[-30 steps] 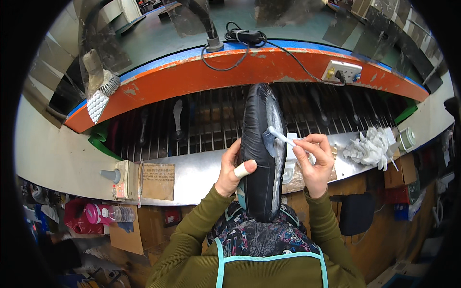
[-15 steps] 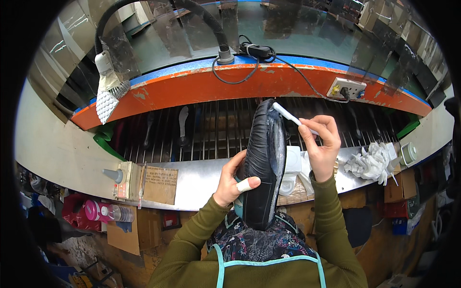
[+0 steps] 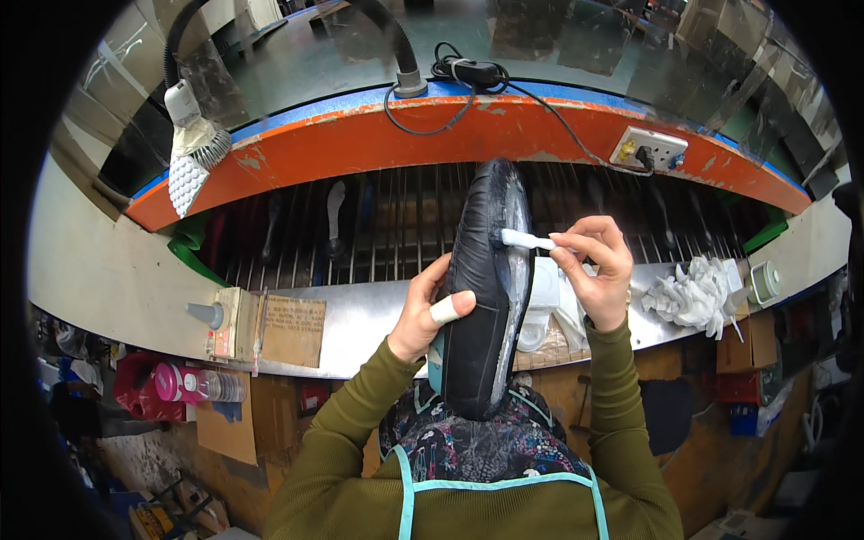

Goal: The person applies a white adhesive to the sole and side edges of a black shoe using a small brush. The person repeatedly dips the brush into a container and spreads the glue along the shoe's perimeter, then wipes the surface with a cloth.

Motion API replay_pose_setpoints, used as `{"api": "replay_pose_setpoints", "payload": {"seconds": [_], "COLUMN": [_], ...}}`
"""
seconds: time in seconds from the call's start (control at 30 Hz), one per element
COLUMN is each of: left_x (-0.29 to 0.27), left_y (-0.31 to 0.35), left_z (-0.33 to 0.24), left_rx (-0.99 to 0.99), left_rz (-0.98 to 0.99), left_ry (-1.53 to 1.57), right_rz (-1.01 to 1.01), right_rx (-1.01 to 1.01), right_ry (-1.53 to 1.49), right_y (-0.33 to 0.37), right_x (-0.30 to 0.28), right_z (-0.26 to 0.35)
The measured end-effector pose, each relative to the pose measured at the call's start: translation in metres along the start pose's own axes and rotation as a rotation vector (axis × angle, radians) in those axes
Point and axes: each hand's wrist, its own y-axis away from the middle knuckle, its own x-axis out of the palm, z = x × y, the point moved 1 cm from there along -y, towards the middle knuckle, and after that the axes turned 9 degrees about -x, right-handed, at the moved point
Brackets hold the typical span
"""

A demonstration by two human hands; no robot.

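Note:
A black shoe upper (image 3: 470,315), stretched over a last, stands lengthwise in front of me with its toe away from me and its bottom turned to the right. My left hand (image 3: 428,310) is closed around its left side, a white wrap on the thumb. Between the fingertips of my right hand (image 3: 596,268) is a slim white brush (image 3: 531,240), much like a toothbrush. Its head touches the upper's edge near the forefoot. Along the bottom runs a pale, shiny strip. A bit of teal shows under my left hand.
Beyond the metal ledge (image 3: 355,335) lies a rack of bars (image 3: 396,220). A brown card (image 3: 295,333) lies left, crumpled white gloves or cloths (image 3: 688,295) right. White containers (image 3: 538,301) stand behind the shoe. A lamp (image 3: 189,175) hangs at left; a socket (image 3: 650,148) is on the orange beam.
The brush has moved from the toe tip toward me, down to the forefoot, and now points left. My left hand keeps its hold on the shoe upper. The whole view has shifted slightly.

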Motion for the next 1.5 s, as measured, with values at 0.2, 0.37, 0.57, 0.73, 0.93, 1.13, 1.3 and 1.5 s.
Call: {"api": "replay_pose_setpoints", "payload": {"seconds": [0.2, 0.37, 0.57, 0.73, 0.93, 1.13, 1.3, 1.5], "left_x": [0.003, 0.005, 0.003, 0.004, 0.002, 0.002, 0.005, 0.009], "left_y": [0.000, 0.001, 0.001, 0.002, 0.003, 0.011, 0.019, 0.025], "left_z": [-0.003, -0.004, -0.001, 0.004, 0.016, 0.035, 0.036, 0.035], "left_rx": [-0.066, -0.079, -0.061, -0.030, -0.040, -0.092, -0.034, 0.000], "left_rz": [-0.008, -0.033, -0.063, -0.086, -0.113, -0.093, -0.215, -0.232], "left_ry": [0.030, 0.032, 0.029, 0.092, 0.149, 0.339, 0.304, 0.280], "right_rz": [0.032, 0.064, 0.114, 0.110, 0.106, -0.004, 0.008, -0.006], "right_rx": [-0.020, -0.043, -0.020, 0.008, 0.141, 0.412, 0.628, 0.533], "right_ry": [0.088, 0.134, 0.113, 0.088, -0.177, -0.139, -0.396, -0.161], "right_y": [0.012, 0.019, 0.029, 0.039, 0.049, 0.084, 0.111, 0.105], "right_x": [-0.005, -0.011, -0.016, -0.015, -0.017, 0.000, -0.005, 0.004], "right_z": [0.003, 0.007, 0.010, 0.013, 0.012, 0.031, 0.055, 0.066]}}
